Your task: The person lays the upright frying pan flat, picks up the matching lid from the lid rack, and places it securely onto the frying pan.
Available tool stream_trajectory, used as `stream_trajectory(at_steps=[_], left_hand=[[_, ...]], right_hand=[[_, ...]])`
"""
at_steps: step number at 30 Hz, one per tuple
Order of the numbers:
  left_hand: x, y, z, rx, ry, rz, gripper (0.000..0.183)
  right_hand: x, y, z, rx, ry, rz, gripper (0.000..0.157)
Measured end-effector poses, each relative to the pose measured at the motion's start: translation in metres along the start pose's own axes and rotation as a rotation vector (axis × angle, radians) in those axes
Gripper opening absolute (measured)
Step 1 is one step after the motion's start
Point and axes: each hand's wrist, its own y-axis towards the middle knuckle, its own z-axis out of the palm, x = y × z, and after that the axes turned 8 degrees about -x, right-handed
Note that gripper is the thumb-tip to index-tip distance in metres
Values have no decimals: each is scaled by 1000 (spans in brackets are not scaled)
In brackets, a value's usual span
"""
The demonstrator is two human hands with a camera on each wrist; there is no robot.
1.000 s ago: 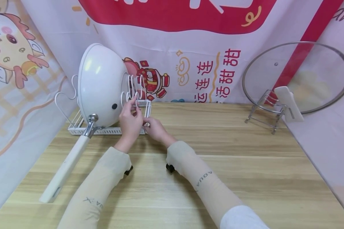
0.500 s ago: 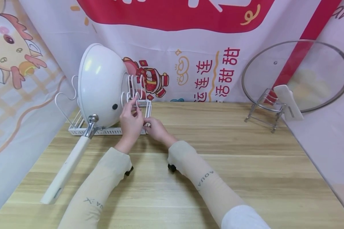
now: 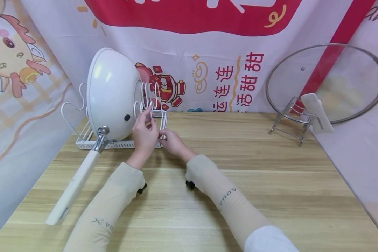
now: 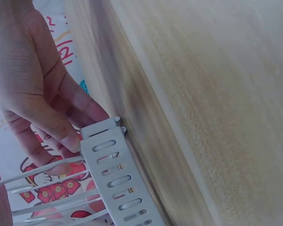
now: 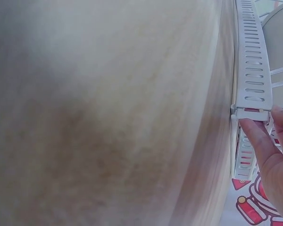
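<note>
The white rack (image 3: 126, 144) stood on the table (image 3: 239, 196) with the pan (image 3: 111, 94) on its side in it. My left hand (image 3: 144, 134) pinched a thin part; my right hand (image 3: 174, 142) pinched the low end. It looked stiff, but heavy with the pan, so the base seemed best to hold. The head view showed the pan; the left wrist view showed slots up close instead.

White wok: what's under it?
Under the white wok is the white rack: its slotted front rail and part of its left end show. The wok covers much of the rack's base, so whether anything else lies there can't be seen.
</note>
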Motion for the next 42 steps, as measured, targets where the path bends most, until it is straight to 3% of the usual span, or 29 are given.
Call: stream_trajectory(at_steps=[42], left_hand=[[-9, -6, 9, 5, -23, 2, 48]], right_hand=[[-11, -6, -9, -2, 11, -18, 26]])
